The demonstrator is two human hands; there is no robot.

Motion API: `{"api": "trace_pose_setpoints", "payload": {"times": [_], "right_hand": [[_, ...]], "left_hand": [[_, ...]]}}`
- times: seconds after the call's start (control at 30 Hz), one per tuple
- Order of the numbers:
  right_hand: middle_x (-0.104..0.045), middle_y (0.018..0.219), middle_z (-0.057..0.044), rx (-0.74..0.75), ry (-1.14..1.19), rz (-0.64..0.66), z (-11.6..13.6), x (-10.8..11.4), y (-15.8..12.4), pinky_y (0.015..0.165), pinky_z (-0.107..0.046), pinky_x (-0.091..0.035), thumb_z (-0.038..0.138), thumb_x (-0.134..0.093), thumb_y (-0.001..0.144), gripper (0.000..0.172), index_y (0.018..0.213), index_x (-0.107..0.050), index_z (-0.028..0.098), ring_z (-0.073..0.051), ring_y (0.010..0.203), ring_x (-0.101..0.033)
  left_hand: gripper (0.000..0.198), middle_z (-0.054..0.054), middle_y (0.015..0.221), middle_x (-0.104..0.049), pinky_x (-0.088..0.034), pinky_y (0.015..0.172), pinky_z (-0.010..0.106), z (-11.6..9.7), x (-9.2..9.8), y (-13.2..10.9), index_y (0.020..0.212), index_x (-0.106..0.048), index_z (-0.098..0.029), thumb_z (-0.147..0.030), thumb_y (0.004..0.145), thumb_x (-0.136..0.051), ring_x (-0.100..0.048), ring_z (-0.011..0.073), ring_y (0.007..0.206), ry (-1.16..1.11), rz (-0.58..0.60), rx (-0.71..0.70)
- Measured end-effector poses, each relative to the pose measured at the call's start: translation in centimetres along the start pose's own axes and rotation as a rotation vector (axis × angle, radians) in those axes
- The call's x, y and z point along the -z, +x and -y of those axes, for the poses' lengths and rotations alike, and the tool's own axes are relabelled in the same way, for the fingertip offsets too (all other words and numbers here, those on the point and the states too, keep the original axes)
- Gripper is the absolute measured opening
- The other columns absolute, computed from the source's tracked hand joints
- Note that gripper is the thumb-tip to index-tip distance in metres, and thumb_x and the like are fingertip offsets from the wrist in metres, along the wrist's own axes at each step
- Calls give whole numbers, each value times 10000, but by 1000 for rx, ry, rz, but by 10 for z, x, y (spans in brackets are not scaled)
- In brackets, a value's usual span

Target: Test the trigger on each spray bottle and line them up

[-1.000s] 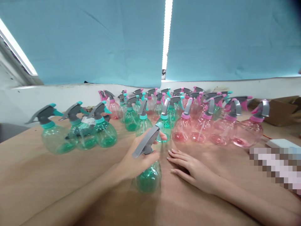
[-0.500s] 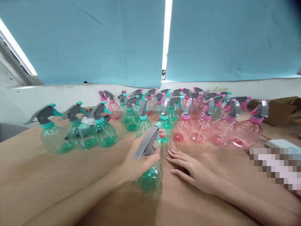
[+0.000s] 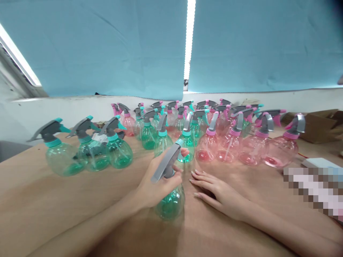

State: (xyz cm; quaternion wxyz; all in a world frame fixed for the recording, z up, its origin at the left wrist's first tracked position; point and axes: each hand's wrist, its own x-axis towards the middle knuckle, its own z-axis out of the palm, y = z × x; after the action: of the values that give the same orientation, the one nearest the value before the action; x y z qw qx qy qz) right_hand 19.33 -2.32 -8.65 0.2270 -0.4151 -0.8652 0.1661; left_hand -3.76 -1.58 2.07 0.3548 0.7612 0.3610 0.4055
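Note:
My left hand is wrapped round the neck of a green spray bottle with a grey spray head and a turquoise nozzle. A little green liquid shows inside it. My right hand lies on the wooden table to the right of that bottle, fingers stretched out, holding nothing. Just beyond both hands stands a row of spray bottles: a green spray bottle and several pink ones, among them a pink spray bottle.
Three green spray bottles, one at the end, stand at the left. More pink and green bottles crowd the back. A cardboard box and a white box are at the right. Blue cloth hangs behind.

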Motion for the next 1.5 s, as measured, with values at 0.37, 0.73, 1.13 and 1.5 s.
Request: {"api": "trace_pose_setpoints", "payload": {"times": [0.37, 0.73, 1.13, 1.5], "right_hand": [[-502, 1456, -55, -5, -10, 15, 1, 1, 1, 1131, -476, -366, 475, -461, 975, 468, 1372, -543, 241, -266, 1386, -392], [-496, 1461, -51, -15, 9, 20, 0, -1, 0, 1135, -466, -360, 467, -473, 974, 462, 1373, -542, 246, -262, 1388, -390], [-501, 1458, -59, -11, -10, 21, 1, 0, 1, 1135, -463, -362, 479, -462, 975, 472, 1362, -553, 225, -260, 1388, -390], [-499, 1460, -61, -3, -14, 22, 1, 1, 1, 1134, -455, -364, 459, -469, 977, 455, 1361, -555, 232, -256, 1390, -387]], "left_hand": [[512, -29, 696, -575, -459, 574, 268, -2, 0, 0, 1223, -555, -201, -141, 716, -518, -586, 155, 629, -1, 18, 32], [468, -50, 677, -501, -367, 527, 253, -4, -1, -1, 1181, -547, -193, -146, 717, -506, -459, 110, 537, -19, 31, 41], [435, -70, 650, -457, -339, 528, 253, -7, 0, 0, 1119, -536, -205, -145, 689, -504, -383, 98, 502, -8, 38, 64], [196, -69, 611, -439, -360, 535, 247, -9, 3, 2, 859, -531, -203, -142, 677, -492, -408, 108, 520, 45, 33, -31]]}}
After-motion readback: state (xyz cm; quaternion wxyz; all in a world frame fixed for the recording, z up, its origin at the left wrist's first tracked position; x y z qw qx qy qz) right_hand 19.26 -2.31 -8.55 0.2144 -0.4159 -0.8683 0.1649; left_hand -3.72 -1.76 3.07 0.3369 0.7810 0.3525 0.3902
